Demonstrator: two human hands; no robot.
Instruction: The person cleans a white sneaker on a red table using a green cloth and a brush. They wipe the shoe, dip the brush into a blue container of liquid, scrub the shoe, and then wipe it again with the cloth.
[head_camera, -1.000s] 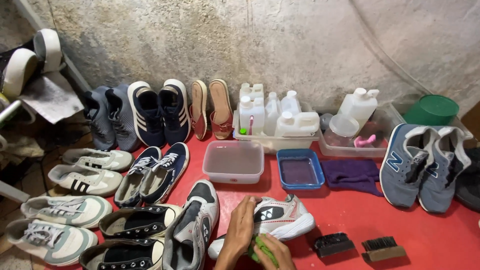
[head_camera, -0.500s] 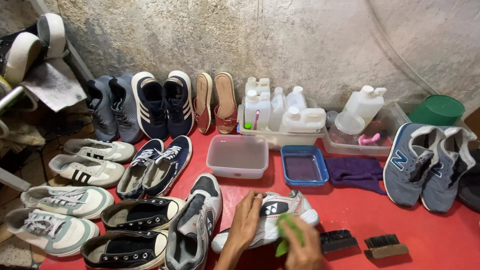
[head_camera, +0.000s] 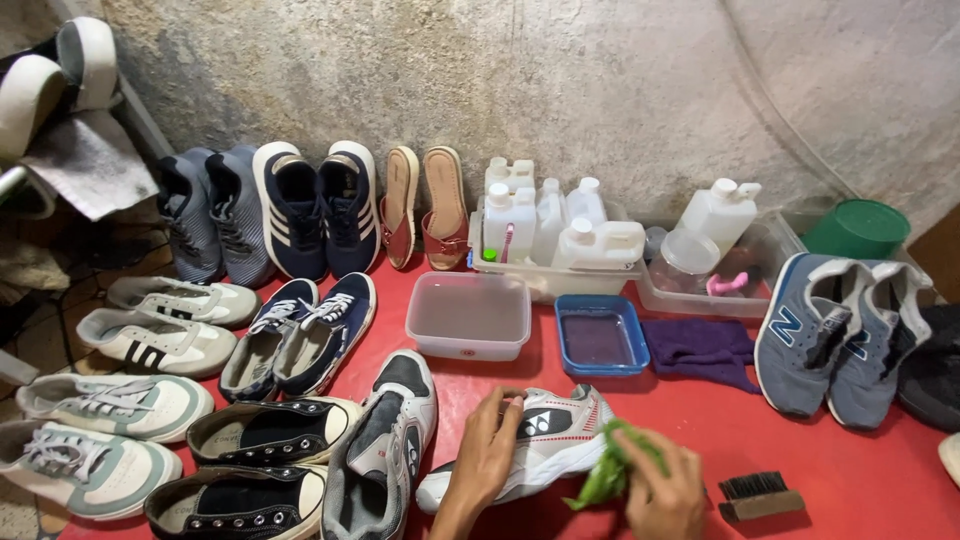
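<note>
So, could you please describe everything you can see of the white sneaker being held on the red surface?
The white sneaker lies on its side on the red surface, toe to the right, beside a grey and white shoe. It looks synthetic, with red trim, a black side panel and a thick white sole facing the camera. The left hand rests on its heel end; the right hand presses a green cloth against its toe.
</note>
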